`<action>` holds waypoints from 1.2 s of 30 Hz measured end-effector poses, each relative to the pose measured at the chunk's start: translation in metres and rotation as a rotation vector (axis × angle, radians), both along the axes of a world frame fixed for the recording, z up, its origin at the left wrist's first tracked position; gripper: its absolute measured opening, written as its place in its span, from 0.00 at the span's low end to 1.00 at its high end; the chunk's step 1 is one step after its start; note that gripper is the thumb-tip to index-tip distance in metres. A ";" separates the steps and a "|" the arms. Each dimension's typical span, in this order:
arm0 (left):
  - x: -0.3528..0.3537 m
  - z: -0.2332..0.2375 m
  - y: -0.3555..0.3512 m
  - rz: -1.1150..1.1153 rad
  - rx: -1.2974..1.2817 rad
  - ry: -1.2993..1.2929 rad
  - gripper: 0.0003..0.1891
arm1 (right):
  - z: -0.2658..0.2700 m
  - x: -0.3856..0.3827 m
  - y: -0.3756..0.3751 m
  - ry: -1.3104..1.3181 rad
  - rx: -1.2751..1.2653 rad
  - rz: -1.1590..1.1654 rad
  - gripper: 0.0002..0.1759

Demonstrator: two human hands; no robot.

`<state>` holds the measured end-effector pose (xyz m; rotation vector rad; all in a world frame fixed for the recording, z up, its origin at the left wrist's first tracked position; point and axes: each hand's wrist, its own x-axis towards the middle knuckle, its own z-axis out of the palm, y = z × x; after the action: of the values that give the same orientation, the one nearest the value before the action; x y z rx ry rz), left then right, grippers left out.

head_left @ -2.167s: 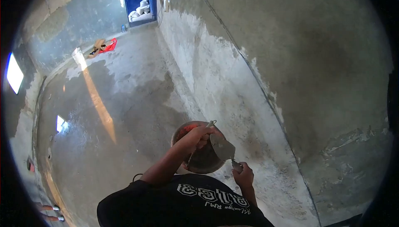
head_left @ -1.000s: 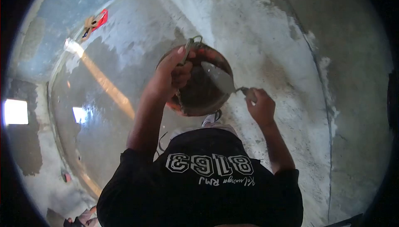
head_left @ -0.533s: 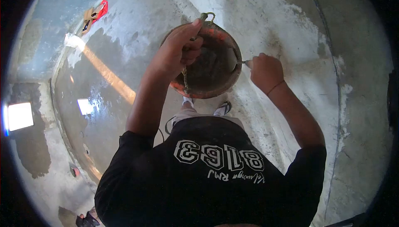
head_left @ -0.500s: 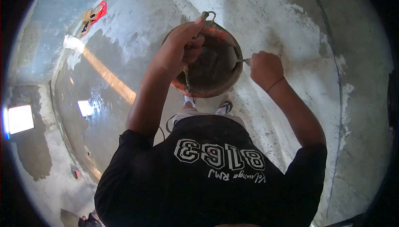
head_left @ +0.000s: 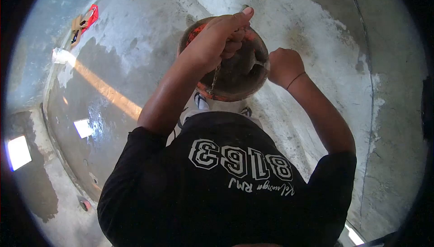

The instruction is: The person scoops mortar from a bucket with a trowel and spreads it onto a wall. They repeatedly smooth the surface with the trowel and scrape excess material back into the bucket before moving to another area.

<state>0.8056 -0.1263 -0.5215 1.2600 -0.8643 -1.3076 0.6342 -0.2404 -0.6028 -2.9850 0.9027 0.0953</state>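
An orange, mortar-stained bucket (head_left: 226, 96) hangs in front of my body, above my feet. My left hand (head_left: 217, 39) is closed around its rope handle (head_left: 215, 80) over the opening, thumb on top. At the right side of the rim is my right hand (head_left: 286, 67), a fist around the handle of a trowel, most of it hidden by the fingers. The trowel's blade (head_left: 259, 62) reaches inside the bucket, against the inner wall. Grey, wet-looking material coats the inside; how much lies at the bottom is hard to tell.
Around me is a rough, patchy grey concrete surface (head_left: 316, 111). A red bag with brown pieces (head_left: 86, 21) lies at the upper left. An orange-brown strip (head_left: 108, 86) runs diagonally on the left. My sandalled feet (head_left: 201, 101) stand below the bucket.
My left hand has shifted right and slightly up across the opening. The trowel blade has moved along the bucket's inner wall, and my right hand is closer to the rim.
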 end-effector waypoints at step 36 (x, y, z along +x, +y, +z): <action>0.026 0.001 0.009 0.178 -0.053 0.159 0.20 | -0.141 -0.077 0.016 -0.666 0.313 -0.162 0.22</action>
<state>0.8318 -0.1176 -0.5204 1.1474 -0.6546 -1.2168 0.5569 -0.2246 -0.7437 -2.3787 0.9145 -0.6509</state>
